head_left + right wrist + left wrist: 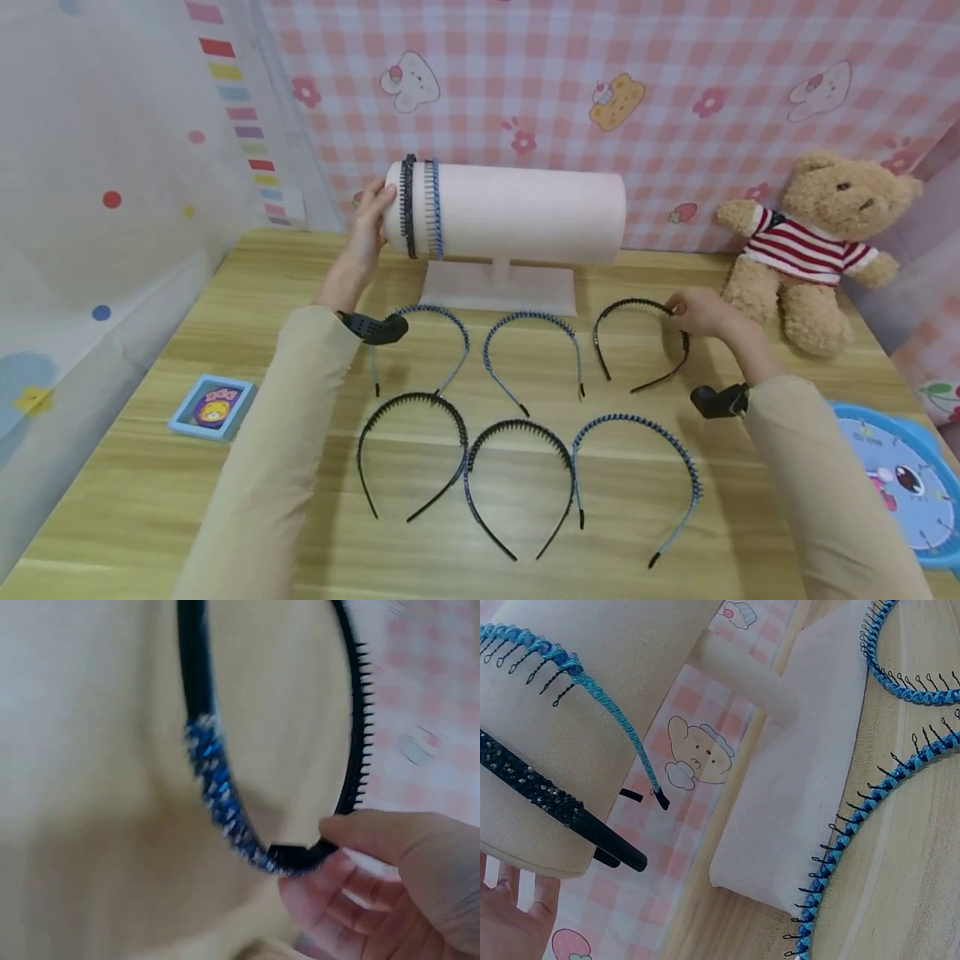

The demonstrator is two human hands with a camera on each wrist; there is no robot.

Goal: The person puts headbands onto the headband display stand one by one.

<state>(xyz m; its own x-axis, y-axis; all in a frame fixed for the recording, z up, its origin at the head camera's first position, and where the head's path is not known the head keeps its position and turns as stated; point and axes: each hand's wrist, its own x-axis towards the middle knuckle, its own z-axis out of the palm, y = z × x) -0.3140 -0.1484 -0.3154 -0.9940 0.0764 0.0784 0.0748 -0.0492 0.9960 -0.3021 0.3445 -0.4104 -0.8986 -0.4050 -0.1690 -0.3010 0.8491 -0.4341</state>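
Note:
At the far left end of the pale padded headband roll (525,212), my left hand (367,229) rests against its end, with fairly straight fingers in the left wrist view. Around that end sit a black headband (407,208) with sparkling stones and a blue braided headband (436,208), side by side. My right hand (701,312) pinches a black toothed headband (633,301) near its right side, between thumb and fingers. Blue glittering stones cover part of this headband (217,787) in the right wrist view. The roll stands on a flat base (498,292).
Two blue headbands (532,315) lie before the base. Nearer are two dark headbands (411,395) and another blue one (630,418). A teddy bear (840,200) sits back right, a round blue dial (900,475) lies right, and a small blue frame (213,408) left.

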